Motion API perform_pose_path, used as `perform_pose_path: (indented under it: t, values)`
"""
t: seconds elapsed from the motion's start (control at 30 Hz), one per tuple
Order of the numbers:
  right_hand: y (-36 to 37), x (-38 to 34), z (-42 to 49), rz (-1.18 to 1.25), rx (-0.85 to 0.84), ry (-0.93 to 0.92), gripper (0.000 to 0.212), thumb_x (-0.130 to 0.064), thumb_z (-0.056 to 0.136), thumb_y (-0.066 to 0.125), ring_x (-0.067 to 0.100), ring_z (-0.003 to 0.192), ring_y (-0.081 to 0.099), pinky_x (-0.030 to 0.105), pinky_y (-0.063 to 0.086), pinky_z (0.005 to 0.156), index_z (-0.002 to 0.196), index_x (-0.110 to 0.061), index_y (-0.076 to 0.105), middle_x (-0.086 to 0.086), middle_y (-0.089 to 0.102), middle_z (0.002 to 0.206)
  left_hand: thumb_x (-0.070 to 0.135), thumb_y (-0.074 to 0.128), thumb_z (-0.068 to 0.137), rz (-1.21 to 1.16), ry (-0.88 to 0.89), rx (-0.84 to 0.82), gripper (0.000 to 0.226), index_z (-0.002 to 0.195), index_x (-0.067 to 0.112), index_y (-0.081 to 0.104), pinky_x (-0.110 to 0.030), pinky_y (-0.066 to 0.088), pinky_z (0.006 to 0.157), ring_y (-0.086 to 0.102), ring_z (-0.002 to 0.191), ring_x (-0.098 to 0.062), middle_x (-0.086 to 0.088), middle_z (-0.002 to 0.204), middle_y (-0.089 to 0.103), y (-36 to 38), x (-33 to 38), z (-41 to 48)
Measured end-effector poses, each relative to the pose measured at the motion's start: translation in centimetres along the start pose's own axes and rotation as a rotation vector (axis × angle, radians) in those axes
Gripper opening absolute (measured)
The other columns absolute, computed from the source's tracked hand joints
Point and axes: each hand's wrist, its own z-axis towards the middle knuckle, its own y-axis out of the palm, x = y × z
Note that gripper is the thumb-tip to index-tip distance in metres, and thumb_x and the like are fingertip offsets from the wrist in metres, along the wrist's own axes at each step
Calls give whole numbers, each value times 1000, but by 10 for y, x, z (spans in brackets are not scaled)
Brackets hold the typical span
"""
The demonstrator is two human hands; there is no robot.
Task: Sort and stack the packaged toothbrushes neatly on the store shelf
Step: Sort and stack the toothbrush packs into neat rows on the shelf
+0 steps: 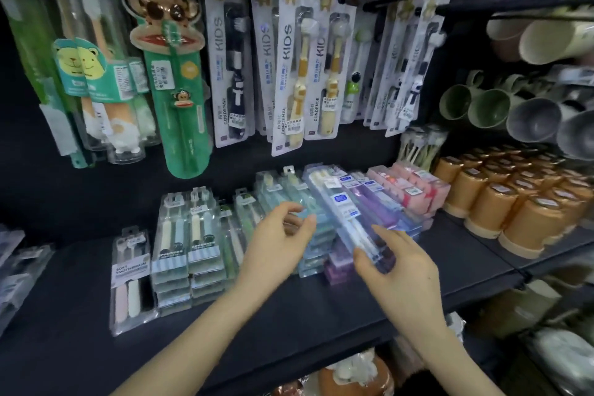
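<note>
While the right hand (397, 270) pinches the near end of a blue toothbrush pack (345, 209) lying askew across the shelf (321, 309) stacks, left hand (278, 235) fingers curl loosely over teal packs (318, 235), grip unclear. Square edges before releasing.

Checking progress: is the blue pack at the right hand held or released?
Held: the right hand pinches the near end of the blue pack.

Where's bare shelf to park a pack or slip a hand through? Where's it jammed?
Free: shelf left of the soft toothbrush pack, up to the edge packs; also the front strip before the stacks. Jammed: striped packs through pink packs, where the right hand grips a blue pack; orange cups abut.
</note>
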Motion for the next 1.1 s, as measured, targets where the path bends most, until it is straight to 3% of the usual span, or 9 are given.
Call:
perform_pose_path:
  t: [0.13,0.23,0.37,0.5,0.73,0.87,1.0,1.1]
  values:
    - [-14,28,31,-53,83,141,44,-33,80,70,23,100,62,26,38,77,119,-12,67,2,68,111,36,52,95,555,255,23,37,126,18,58,-25,28,99,46,121,-18,-1,129,53,8,-8,26]
    - [-15,40,59,-127,69,160,35,-38,82,66,26,89,61,27,33,66,107,-14,70,3,68,95,44,43,97,726,299,-86,45,137,23,49,-28,22,110,33,135,-18,0,148,39,16,-20,42]
    - [-19,56,102,-129,126,160,36,-37,82,67,27,86,61,29,39,67,114,-20,68,1,66,83,51,35,98,810,337,-209,50,144,31,38,-36,10,118,22,143,-17,3,154,31,27,-31,53]
    - [-5,76,131,-271,-30,156,38,-41,84,64,27,88,63,31,47,71,109,-13,70,8,70,91,53,30,98,869,342,-252,52,146,34,33,-41,4,119,18,145,-18,6,155,29,35,-39,58]
    - [23,87,146,-335,-165,117,35,-44,91,57,22,92,65,27,44,73,118,-25,67,5,72,94,53,31,98,863,378,-227,51,145,34,35,-41,2,118,20,145,-19,6,154,31,38,-46,60]
    - [26,89,143,-274,-210,123,28,-33,94,53,23,91,65,26,45,70,117,-24,68,5,72,99,54,29,98,886,386,-216,51,146,36,32,-39,2,118,19,145,-17,9,154,30,38,-48,60]
    - [26,91,143,-168,-290,118,26,-15,93,49,26,84,64,28,46,66,102,-9,73,11,72,99,52,32,98,859,389,-210,50,145,34,35,-40,3,118,21,144,-18,7,153,32,39,-48,60]
    - [23,93,145,-136,-345,130,34,-13,94,46,19,85,59,25,45,72,120,-18,67,4,68,117,51,34,98,839,382,-204,49,144,34,38,-39,4,118,22,144,-17,8,152,34,38,-47,60]
